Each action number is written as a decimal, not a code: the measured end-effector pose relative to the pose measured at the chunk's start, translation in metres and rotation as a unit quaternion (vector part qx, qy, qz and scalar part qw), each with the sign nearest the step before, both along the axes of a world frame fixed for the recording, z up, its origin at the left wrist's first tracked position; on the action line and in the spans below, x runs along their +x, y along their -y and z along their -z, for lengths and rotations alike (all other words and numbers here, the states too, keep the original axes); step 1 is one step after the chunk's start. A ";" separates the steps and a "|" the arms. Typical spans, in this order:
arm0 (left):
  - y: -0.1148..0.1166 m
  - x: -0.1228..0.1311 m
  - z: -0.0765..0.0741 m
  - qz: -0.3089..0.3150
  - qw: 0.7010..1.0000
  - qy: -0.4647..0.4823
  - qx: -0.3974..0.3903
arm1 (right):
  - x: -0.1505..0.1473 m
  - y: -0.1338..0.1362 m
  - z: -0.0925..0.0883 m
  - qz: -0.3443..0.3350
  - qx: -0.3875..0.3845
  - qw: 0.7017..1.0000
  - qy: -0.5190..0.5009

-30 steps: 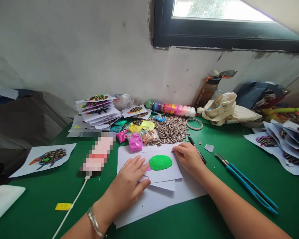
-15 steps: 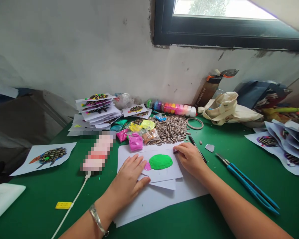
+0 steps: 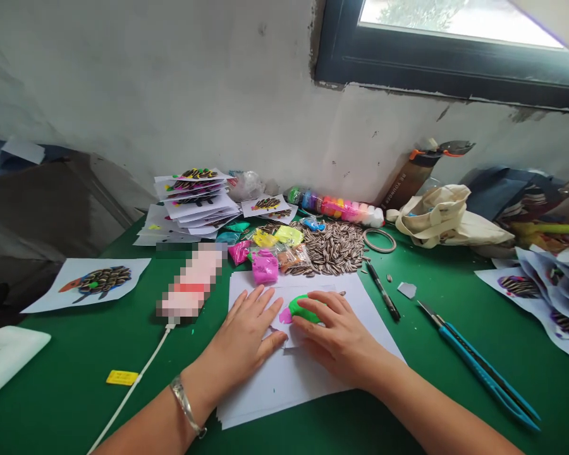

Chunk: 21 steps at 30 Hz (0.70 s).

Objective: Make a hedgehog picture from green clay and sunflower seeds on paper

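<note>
My left hand lies flat with its fingers apart on the left side of a small white paper. On that paper sits a flattened oval of green clay, with a small pink clay piece at its left end. My right hand is over the green clay, fingers spread and curved, hiding its right part; I cannot tell how firmly they touch it. A small dark piece shows by the paper's upper right corner. Larger white sheets lie underneath.
Behind the papers are sunflower seeds and a magenta clay packet. A black pen and blue-handled tweezers lie right. At left are a blurred pink object with a cable and a seed-covered turtle picture.
My right hand has moved left from the paper's right edge onto the green clay and now covers part of it. The left hand stays on the paper. The view has shifted slightly.
</note>
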<state>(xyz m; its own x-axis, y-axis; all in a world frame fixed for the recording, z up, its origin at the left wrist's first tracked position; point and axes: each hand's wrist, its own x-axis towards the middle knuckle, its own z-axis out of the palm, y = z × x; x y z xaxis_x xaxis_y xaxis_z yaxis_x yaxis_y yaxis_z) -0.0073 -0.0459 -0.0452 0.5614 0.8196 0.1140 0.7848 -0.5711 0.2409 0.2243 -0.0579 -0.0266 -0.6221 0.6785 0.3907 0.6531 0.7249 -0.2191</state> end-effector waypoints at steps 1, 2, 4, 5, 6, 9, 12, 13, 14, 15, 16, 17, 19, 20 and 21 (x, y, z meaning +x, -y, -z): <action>0.001 0.000 0.000 -0.001 1.000 -0.002 -0.001 | -0.001 0.001 0.001 -0.005 0.000 1.000 0.006; 0.002 0.000 -0.001 0.000 1.000 -0.004 -0.002 | -0.001 0.001 0.003 -0.008 -0.001 1.000 0.011; 0.003 0.001 -0.002 0.001 1.000 -0.005 -0.002 | 0.000 0.001 0.005 -0.010 -0.005 1.000 0.020; 0.004 0.001 -0.002 0.002 1.000 -0.003 0.000 | 0.001 0.002 0.006 -0.011 -0.006 1.000 0.023; 0.004 0.001 -0.002 0.002 1.000 -0.002 0.002 | 0.001 0.002 0.006 -0.012 -0.006 1.000 0.027; 0.006 0.001 -0.001 0.002 1.000 -0.001 0.007 | 0.001 0.002 0.008 -0.015 -0.004 0.999 0.035; 0.007 0.001 0.001 0.005 1.000 -0.008 0.010 | -0.001 0.002 0.009 -0.011 -0.009 0.999 0.043; 0.007 0.001 0.001 0.006 1.000 -0.011 0.010 | -0.002 0.002 0.010 -0.009 -0.011 0.999 0.045; 0.008 0.001 0.001 0.008 1.000 -0.015 0.009 | -0.002 0.002 0.011 -0.007 -0.013 0.999 0.047; 0.008 0.002 0.001 0.008 1.000 -0.018 0.008 | -0.002 0.002 0.012 -0.005 -0.013 0.999 0.049; 0.008 0.002 0.001 0.009 1.000 -0.022 0.007 | -0.003 0.002 0.012 -0.004 -0.014 0.999 0.050; 0.008 0.002 0.000 0.010 1.000 -0.027 0.005 | -0.003 0.002 0.013 -0.003 -0.015 0.999 0.051; 0.009 0.003 -0.002 0.011 0.999 -0.037 -0.001 | -0.002 0.002 0.014 -0.004 -0.017 0.999 0.048; 0.009 0.003 -0.003 0.011 0.999 -0.042 -0.004 | -0.001 0.003 0.014 -0.004 -0.019 0.999 0.044; 0.009 0.004 -0.004 0.011 0.999 -0.045 -0.006 | -0.001 0.003 0.014 -0.005 -0.020 0.999 0.040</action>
